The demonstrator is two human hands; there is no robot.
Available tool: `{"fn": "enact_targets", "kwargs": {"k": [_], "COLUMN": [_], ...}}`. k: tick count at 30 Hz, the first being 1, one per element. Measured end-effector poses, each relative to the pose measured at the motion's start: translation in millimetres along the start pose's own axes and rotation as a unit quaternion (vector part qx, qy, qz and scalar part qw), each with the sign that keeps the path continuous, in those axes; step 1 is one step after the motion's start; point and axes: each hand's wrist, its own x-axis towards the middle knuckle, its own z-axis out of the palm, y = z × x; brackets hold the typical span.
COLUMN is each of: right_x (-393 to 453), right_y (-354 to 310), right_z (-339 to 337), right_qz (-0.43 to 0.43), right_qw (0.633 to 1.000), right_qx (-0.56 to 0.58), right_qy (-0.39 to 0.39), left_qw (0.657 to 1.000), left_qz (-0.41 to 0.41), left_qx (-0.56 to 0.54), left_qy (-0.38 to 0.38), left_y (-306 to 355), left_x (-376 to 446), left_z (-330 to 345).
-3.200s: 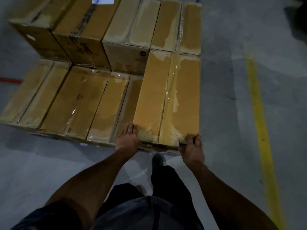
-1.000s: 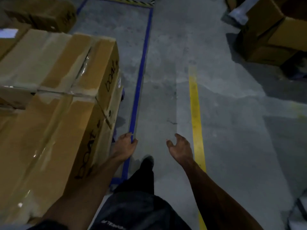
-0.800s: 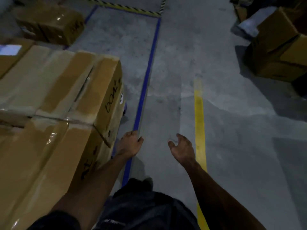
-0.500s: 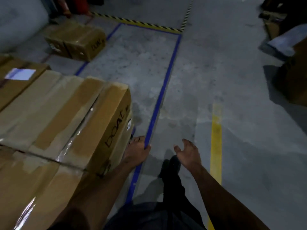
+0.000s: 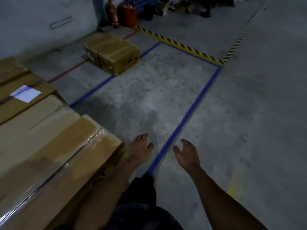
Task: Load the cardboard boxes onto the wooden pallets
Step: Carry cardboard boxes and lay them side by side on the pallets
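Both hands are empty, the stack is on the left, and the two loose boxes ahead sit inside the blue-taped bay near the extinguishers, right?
Not quite. The head view shows the two loose boxes outside the blue-taped bay, at its far left corner; whether they overlap the tape is unclear. The rest holds: left hand and right hand are empty, the stack is on the left, extinguishers beyond.

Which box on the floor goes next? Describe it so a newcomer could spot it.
Find the grey wall at the far left. At its foot, where red tape meets blue tape, two boxes sit side by side. Take the nearer box: unlike its neighbour, its end face bears dark handwriting.
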Motion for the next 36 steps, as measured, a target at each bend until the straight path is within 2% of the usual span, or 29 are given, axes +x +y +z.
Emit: {"fn": "enact_targets", "kwargs": {"k": [8, 11, 17, 26, 31, 36], "right_x": [238, 318, 474, 754, 885, 987], "right_y": [-49, -77, -137, -214, -298, -390], "right_z": [-27, -45, -80, -104, -141, -157], "right_qz": [-0.033, -0.051, -0.073, -0.131, -0.203, -0.262], "right_qw": [0.998, 0.996, 0.993, 0.975, 0.952, 0.935], "right_qx": [-0.039, -0.047, -0.052, -0.078, -0.131, -0.132], "right_qy": [-0.032, -0.054, -0.082, -0.160, -0.185, -0.198], "left_qw": [0.992, 0.989, 0.987, 0.964, 0.944, 0.923], "left_qz": [-0.098, -0.128, -0.150, -0.248, -0.283, -0.315], "left_qx": [-0.078, -0.072, -0.056, -0.073, -0.115, -0.137], "left_qy": [0.003, -0.005, 0.023, 0.064, 0.124, 0.175], "left_y": [17, 26, 54, 79, 104, 102], "left_x": [223, 303, 448, 676, 786, 881], "left_z": [-22, -52, -110, -148, -205, -263]}}
